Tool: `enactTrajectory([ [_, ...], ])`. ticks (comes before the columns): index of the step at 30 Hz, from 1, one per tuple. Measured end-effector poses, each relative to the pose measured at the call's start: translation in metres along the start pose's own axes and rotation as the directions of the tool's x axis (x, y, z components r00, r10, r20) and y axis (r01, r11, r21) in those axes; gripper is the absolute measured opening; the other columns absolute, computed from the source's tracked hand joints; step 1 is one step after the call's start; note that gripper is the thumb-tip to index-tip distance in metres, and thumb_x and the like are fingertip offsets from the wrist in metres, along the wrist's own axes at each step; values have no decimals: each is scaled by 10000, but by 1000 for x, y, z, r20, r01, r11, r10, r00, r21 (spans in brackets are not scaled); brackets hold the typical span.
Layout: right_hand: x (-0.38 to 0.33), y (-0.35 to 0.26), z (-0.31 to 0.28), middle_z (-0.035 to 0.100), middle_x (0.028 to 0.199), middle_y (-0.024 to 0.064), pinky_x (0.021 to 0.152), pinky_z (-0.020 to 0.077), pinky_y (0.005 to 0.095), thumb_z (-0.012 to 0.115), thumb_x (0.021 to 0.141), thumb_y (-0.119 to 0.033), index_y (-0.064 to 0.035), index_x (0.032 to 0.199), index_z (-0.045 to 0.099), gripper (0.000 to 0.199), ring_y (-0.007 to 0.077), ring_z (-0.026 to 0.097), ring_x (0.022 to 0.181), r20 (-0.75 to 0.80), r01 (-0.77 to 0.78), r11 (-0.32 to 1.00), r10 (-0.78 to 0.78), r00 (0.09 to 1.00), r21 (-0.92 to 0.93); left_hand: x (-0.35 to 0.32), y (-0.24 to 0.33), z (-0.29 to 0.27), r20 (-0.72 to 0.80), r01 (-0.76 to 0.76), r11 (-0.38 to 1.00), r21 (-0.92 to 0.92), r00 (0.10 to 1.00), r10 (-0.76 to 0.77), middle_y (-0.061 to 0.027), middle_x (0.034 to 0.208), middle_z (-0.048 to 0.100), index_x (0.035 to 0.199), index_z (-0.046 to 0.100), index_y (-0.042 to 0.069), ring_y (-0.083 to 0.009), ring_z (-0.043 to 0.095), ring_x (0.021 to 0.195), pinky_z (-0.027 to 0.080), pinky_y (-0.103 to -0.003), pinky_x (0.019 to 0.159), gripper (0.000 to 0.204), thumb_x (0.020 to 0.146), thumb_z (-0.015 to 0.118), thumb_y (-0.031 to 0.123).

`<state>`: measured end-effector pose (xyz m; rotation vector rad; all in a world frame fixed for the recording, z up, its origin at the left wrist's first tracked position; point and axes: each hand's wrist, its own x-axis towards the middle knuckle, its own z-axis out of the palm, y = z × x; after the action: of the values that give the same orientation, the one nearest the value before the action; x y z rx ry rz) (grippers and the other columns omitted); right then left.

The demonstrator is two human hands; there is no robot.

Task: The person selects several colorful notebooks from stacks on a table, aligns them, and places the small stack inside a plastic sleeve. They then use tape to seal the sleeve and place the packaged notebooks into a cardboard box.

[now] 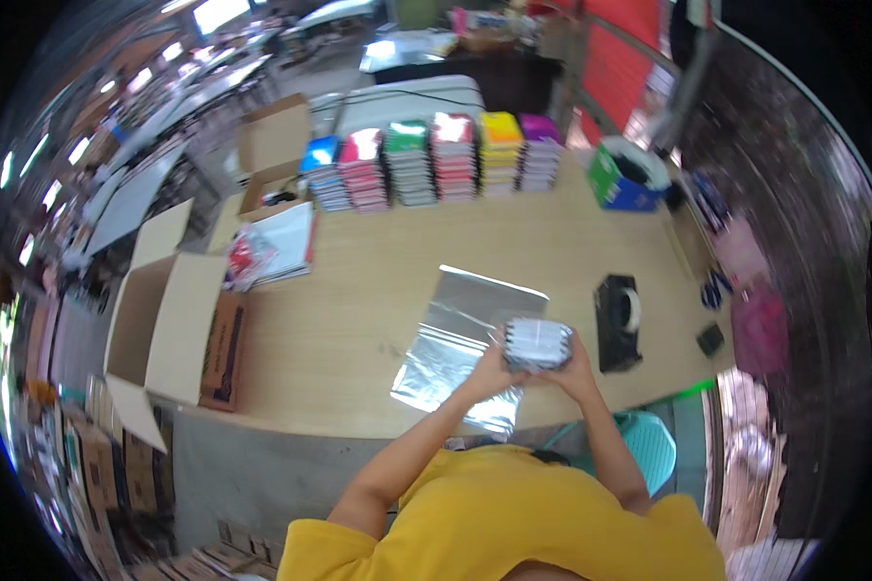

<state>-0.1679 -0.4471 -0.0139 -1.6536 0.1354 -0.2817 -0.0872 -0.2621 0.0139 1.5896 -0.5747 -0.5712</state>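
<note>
A small block-shaped bundle [538, 343] with a whitish top and dark-and-white ridged edges is held between my two hands, just above the table's near side. What it is made of is too blurred to tell. My left hand [491, 371] grips its left side, with the fingers closed round it. On the opposite side my right hand [576, 371] closes round it too. Beneath and to the left of the bundle lies a shiny, clear or silvery plastic sheet [442, 351], flat on the tabletop [349, 329].
Several stacks of colour-topped packs [412, 163] line the table's back. A black tape dispenser [616, 324] stands right of my hands. Open cardboard boxes [184, 320] and papers [283, 242] are on the left. A green-and-blue box [625, 179] and scissors [715, 290] lie right.
</note>
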Motion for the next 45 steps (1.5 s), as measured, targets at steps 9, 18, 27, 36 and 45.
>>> enactTrajectory([
  [9, -11, -61, -39, 447, 1408, 156, 1096, 366, 410, 862, 584, -130, -88, 1233, 534, 729, 328, 360, 1368, 180, 322, 752, -268, 946, -575, 8, 40, -23, 274, -480, 648, 592, 876, 398, -227, 1565, 174, 1371, 456, 102, -387, 236, 1438, 296, -494, 1131, 888, 579, 860, 104],
  [18, -26, -44, -74, 412, 1443, 152, 1103, 338, 398, 848, 690, -285, -87, 1252, 572, 657, 286, 351, 1379, -159, 255, 918, -313, 936, -305, 11, 61, -66, 257, -491, 749, 444, 871, 418, -178, 1540, 238, 1342, 503, 98, -361, 275, 1416, 252, -467, 1149, 797, 613, 817, 168],
  [27, -15, 28, 1, 370, 1461, 170, 1107, 338, 390, 943, 520, -286, -99, 1484, 268, 1192, 304, 386, 1352, -26, 174, 982, -176, 984, -70, 8, 35, -22, 16, -89, 996, -19, 996, 89, -193, 1434, 395, 1500, 262, 52, -312, 397, 1322, 355, -415, 1073, 944, 706, 748, 210],
  [36, -19, 41, -15, 411, 1447, 115, 1127, 315, 356, 901, 543, -103, -65, 1496, 231, 1166, 218, 386, 1346, -63, 94, 993, -99, 993, -77, 16, 127, -34, 20, -32, 932, 361, 999, 27, -151, 1221, 605, 1513, 250, 71, -286, 606, 1096, 499, -424, 858, 973, 706, 779, 198],
  [45, -13, 47, 24, 343, 1494, 123, 1139, 288, 362, 948, 500, -249, -63, 1509, 222, 1257, 232, 329, 1379, -44, 148, 988, -149, 988, -32, 0, -73, 10, 161, 29, 961, -276, 987, 16, -182, 1518, 206, 1525, 82, 60, -289, 225, 1422, 246, -386, 1151, 1094, 668, 761, 17],
])
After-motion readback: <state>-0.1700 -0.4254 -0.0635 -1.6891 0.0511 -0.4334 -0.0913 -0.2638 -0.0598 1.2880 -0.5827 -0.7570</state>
